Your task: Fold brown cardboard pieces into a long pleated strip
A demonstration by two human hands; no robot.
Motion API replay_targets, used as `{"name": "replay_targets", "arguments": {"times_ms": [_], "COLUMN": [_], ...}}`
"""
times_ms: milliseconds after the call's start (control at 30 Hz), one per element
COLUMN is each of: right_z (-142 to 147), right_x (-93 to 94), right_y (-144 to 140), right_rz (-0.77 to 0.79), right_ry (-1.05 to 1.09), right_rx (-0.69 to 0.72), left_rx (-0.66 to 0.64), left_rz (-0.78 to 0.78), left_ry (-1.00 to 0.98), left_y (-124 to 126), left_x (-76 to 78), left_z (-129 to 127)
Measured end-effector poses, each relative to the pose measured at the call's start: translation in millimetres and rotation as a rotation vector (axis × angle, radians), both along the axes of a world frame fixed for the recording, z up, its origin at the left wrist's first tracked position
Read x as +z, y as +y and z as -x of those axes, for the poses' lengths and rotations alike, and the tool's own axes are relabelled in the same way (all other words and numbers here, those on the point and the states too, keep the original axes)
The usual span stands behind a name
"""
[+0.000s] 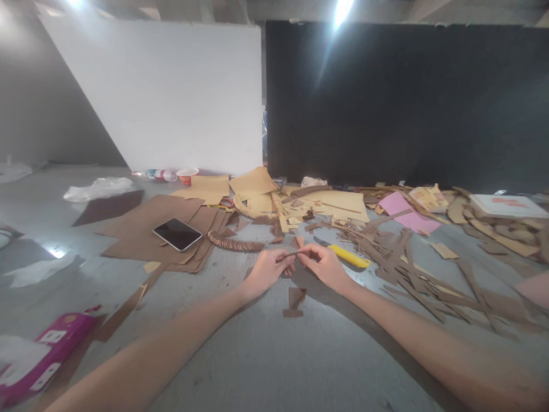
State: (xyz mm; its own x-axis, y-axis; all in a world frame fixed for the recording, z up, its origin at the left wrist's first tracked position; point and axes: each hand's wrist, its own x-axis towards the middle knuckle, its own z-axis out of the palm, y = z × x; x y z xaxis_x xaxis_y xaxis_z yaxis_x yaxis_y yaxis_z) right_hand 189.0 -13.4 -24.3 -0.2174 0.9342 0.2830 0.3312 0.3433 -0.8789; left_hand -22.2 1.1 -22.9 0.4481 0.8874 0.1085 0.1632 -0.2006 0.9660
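Between my two hands is a small, thin brown strip (293, 253), held just above the grey table. My left hand (271, 270) pinches its left end, and my right hand (322, 264) grips the other end between thumb and fingertips. Most of the strip is hidden by my fingers; it looks like the brown sheet scraps around it. Right beside my right hand lies a yellow utility knife (349, 256), its blade pointing left. Small brown offcuts (295, 300) rest on the table below my hands. A curved, ridged brown strip (235, 243) lies left of my left hand.
A phone (177, 234) lies on stacked brown sheets (141, 223) at the left. Yellow sheets (253, 183) and a paper cup (187, 175) are at the back. Heaped brown strips (407, 274) spread over the right. A magenta packet (64, 349) sits near left. Boards stand behind the table.
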Motion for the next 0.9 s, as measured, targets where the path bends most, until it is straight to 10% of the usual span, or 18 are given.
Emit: {"name": "replay_targets", "arguments": {"times_ms": [900], "right_z": [0.3], "right_x": [2.6], "right_y": [-0.6], "right_rz": [0.018], "right_ry": [-0.038], "right_rx": [0.050], "left_rx": [0.011], "left_rz": [0.028], "left_ry": [-0.006], "left_y": [-1.8], "left_x": [1.8], "left_z": [1.3]}}
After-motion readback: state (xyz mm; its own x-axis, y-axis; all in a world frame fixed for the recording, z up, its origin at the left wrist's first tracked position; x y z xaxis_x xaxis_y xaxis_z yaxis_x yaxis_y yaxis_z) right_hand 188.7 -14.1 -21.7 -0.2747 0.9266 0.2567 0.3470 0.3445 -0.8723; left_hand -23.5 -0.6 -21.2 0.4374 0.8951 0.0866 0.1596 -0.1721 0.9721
